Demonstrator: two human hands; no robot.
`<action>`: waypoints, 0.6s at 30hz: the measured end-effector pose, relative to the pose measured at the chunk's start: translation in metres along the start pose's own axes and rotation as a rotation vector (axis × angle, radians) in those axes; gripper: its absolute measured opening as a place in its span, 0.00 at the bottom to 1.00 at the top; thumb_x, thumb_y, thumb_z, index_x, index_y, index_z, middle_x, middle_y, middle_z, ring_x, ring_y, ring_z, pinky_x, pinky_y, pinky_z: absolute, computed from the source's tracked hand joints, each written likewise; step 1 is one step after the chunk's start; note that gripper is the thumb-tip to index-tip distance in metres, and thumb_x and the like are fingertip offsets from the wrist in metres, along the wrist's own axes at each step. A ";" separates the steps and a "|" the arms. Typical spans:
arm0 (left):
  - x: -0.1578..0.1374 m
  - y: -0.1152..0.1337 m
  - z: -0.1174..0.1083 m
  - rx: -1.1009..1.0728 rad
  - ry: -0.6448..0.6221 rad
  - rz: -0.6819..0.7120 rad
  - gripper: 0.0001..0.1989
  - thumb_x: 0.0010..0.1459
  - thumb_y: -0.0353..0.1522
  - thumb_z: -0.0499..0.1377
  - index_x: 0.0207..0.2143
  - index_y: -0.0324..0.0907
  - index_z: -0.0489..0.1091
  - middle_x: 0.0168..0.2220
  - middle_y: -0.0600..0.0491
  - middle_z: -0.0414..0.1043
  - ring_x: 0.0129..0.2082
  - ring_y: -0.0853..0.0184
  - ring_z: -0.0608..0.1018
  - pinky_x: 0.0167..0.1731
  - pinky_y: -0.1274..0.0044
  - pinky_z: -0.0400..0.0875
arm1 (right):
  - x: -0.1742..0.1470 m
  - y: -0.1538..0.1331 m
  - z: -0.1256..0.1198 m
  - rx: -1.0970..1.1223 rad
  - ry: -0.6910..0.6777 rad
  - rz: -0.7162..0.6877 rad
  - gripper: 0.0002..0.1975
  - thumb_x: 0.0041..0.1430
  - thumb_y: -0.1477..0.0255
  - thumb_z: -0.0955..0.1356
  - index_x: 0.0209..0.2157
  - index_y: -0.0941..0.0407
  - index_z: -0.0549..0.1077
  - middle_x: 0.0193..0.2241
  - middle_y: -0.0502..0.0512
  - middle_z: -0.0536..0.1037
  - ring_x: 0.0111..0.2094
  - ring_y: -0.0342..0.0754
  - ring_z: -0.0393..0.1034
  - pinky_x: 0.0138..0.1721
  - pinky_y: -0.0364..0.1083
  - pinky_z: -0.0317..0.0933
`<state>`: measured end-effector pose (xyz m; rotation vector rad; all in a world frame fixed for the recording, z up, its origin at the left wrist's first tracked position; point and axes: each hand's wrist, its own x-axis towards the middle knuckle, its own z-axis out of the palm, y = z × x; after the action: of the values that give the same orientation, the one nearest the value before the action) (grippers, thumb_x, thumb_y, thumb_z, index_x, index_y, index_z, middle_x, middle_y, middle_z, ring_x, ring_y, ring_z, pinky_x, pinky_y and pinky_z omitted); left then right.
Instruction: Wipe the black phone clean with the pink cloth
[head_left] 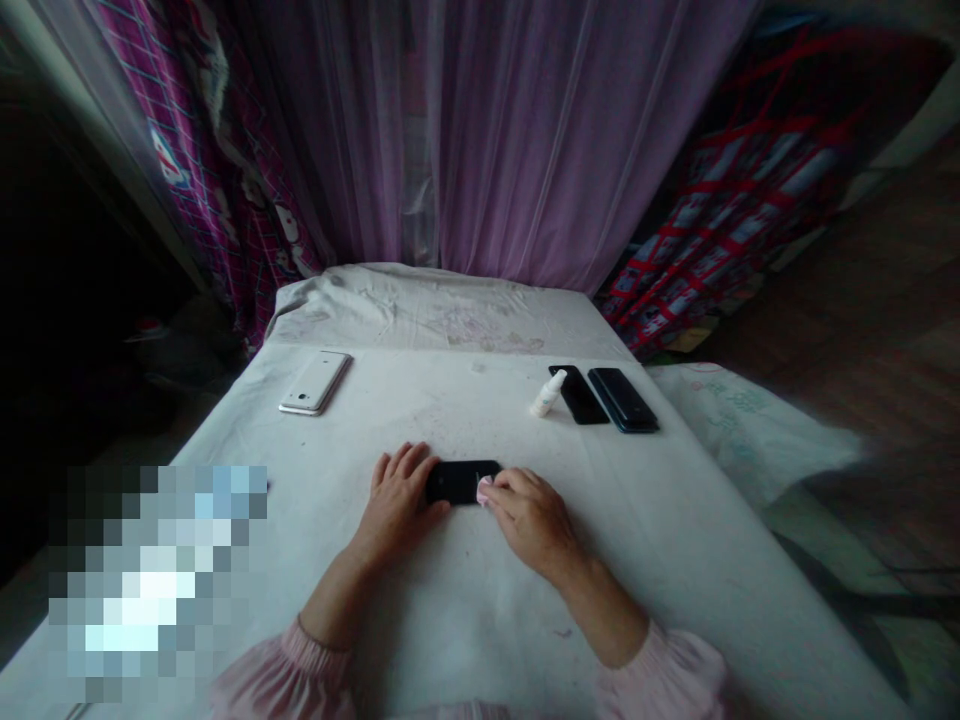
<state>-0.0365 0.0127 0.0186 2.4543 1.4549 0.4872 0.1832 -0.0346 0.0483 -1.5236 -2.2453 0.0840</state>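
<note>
A black phone (454, 482) lies flat on the white-covered table in front of me, its long side running left to right. At its left end, my left hand (403, 494) holds it down, thumb along the near edge and fingers at the far side. Pinched in my right hand (531, 512) is a small pink cloth (486, 489), pressed on the right part of the phone's surface. Most of the cloth is hidden under my fingers.
A white spray bottle (549, 394) stands beside a dark phone (581, 394) and stacked dark phones (624, 399) at the right. Light-coloured phones (311, 383) lie at the back left. A blurred-out patch (157, 580) covers the front left. Purple curtains (525, 130) hang behind the table.
</note>
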 end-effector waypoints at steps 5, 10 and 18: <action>0.001 -0.001 0.000 0.008 -0.013 -0.007 0.27 0.54 0.37 0.63 0.56 0.43 0.65 0.62 0.41 0.61 0.64 0.48 0.59 0.60 0.52 0.51 | 0.030 0.004 0.006 -0.031 -0.017 0.066 0.12 0.65 0.74 0.62 0.36 0.53 0.79 0.33 0.55 0.76 0.36 0.48 0.67 0.39 0.45 0.61; 0.000 -0.001 0.001 -0.009 0.003 -0.004 0.28 0.53 0.38 0.63 0.56 0.44 0.64 0.62 0.42 0.61 0.63 0.49 0.60 0.60 0.52 0.51 | 0.030 0.001 0.010 -0.027 -0.001 0.082 0.11 0.64 0.75 0.63 0.38 0.52 0.78 0.34 0.56 0.76 0.37 0.48 0.67 0.40 0.45 0.61; 0.001 -0.002 0.004 -0.018 0.026 -0.021 0.28 0.52 0.38 0.64 0.55 0.46 0.66 0.62 0.43 0.61 0.63 0.48 0.60 0.60 0.52 0.50 | 0.005 -0.009 0.009 0.059 0.042 0.069 0.13 0.65 0.73 0.62 0.38 0.51 0.79 0.33 0.55 0.76 0.37 0.47 0.68 0.41 0.45 0.62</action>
<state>-0.0362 0.0149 0.0147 2.4252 1.4779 0.5281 0.1705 -0.0319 0.0446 -1.5574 -2.1396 0.1360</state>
